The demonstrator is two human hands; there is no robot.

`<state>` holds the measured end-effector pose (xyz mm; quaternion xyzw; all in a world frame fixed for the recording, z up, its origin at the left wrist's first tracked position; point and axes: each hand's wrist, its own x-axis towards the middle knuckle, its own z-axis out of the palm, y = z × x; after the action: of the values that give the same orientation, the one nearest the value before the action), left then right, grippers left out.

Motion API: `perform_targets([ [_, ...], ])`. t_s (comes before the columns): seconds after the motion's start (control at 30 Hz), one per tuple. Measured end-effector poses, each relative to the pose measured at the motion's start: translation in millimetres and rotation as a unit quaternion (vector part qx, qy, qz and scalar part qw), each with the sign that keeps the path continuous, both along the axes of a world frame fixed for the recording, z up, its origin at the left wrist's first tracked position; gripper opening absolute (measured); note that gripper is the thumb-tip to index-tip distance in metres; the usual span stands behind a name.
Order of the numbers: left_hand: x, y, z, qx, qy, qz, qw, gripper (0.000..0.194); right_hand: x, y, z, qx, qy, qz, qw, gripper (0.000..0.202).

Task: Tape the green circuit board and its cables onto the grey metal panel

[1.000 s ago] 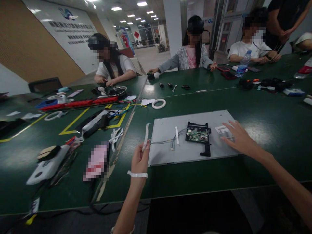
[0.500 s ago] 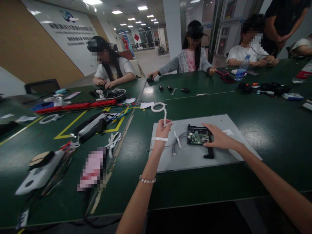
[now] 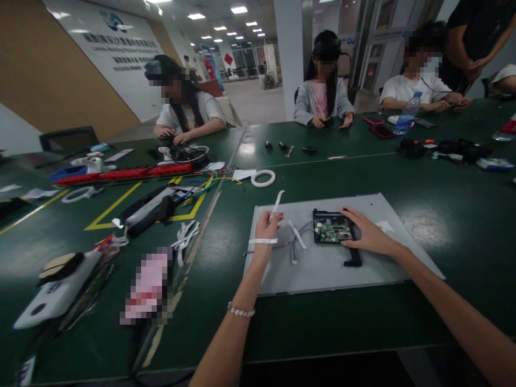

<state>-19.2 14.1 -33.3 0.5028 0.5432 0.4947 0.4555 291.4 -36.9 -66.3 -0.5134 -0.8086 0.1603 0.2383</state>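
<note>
Hands [image 3: 368, 236] o/ panel [image 3: 278, 277] on grn tbl [image 3: 342, 317], lit rm [image 3: 252, 98].

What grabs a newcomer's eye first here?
Probably the pale panel on the green table, with the green circuit board on it and the right hand at the board's right side. Next, the white tape strip sticking up from the left hand over the panel's left part. Then the red power strip, farther off to the left.

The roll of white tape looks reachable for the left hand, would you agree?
Probably yes: the roll lies beyond the panel, ahead of the left hand, with nothing apparent blocking it, though that hand holds a tape strip.
</note>
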Motion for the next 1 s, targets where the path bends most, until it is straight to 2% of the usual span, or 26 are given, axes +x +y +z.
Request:
perform_targets([
  [0.1, -1.6, 4.8, -10.4, 0.019, 0.049, 0.012, 0.999, 0.017, -5.3, -4.3, 2.2, -0.005, 0.0, 0.0, 1.0, 0.085],
  [0.23, -1.2, 5.1, -20.0, 0.061, 0.152, -0.001, 0.987, 0.023, -12.8, -8.8, 1.4, 0.004, -0.001, -0.004, 1.0, 0.084],
  [0.33, -1.2, 0.1, -16.7, 0.08, 0.221, -0.012, 0.972, 0.027, -17.5, -10.9, -0.3, 0.005, -0.009, -0.004, 1.0, 0.082],
  [0.4, -1.6, -3.2, -11.5, 0.081, 0.233, -0.015, 0.969, 0.029, -19.7, -11.9, -0.3, 0.004, -0.019, -0.007, 1.0, 0.081],
  [0.53, -2.2, -5.4, -5.9, 0.071, 0.232, -0.015, 0.97, 0.031, -22.0, -12.8, 1.4, 0.005, -0.028, -0.004, 1.0, 0.081],
  [0.77, -4.2, -1.7, -9.9, 0.089, 0.231, -0.009, 0.969, 0.033, -22.8, -13.2, 5.2, -0.015, -0.006, -0.01, 1.0, 0.08],
  [0.83, -6.1, 0.6, -6.7, 0.084, 0.197, 0.003, 0.977, 0.032, -21.8, -13.9, 7.2, -0.025, -0.003, -0.012, 1.0, 0.081],
  [1.0, -13.5, 4.4, 6.9, 0.03, 0.031, 0.0, 0.999, 0.037, -20.1, -13.7, 13.0, -0.039, 0.008, 0.003, 0.999, 0.084],
])
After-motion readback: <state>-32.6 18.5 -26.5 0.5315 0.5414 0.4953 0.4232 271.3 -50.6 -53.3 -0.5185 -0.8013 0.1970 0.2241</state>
